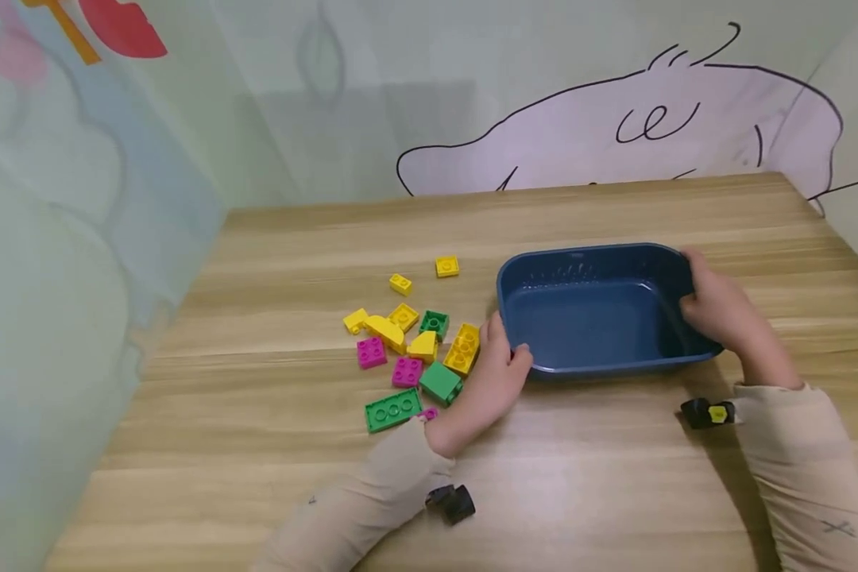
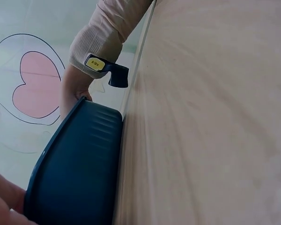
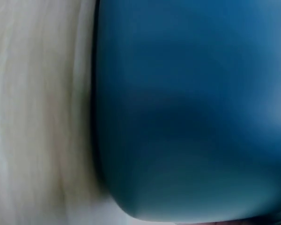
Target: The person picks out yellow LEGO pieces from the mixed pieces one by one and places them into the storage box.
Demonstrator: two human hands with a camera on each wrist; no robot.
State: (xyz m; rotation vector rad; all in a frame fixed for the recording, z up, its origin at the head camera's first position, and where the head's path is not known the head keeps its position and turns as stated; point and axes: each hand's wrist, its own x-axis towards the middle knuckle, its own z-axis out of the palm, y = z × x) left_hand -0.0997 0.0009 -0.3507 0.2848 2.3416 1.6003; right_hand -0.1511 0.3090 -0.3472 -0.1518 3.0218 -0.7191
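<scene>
A dark blue rectangular tub (image 1: 586, 326) with rounded corners sits on the wooden table, and nothing lies inside it. My left hand (image 1: 491, 377) grips its near left corner, thumb over the rim. At the opposite end, my right hand (image 1: 722, 306) holds the right rim with the thumb inside. From the left wrist, the side of the tub (image 2: 79, 159) shows, with left fingers (image 2: 4, 201) at its edge. The tub's wall (image 3: 192, 103) fills most of the right wrist view, blurred. Toy building bricks, such as a green one (image 1: 441, 383), lie beside my left hand.
Left of the tub, yellow bricks (image 1: 386, 332), magenta bricks (image 1: 372, 352) and a long green brick (image 1: 393, 410) lie loosely spread. A magenta piece (image 1: 429, 414) is partly covered by my left wrist. Behind the table (image 1: 279, 262) stands a wall (image 1: 372, 119) with drawings.
</scene>
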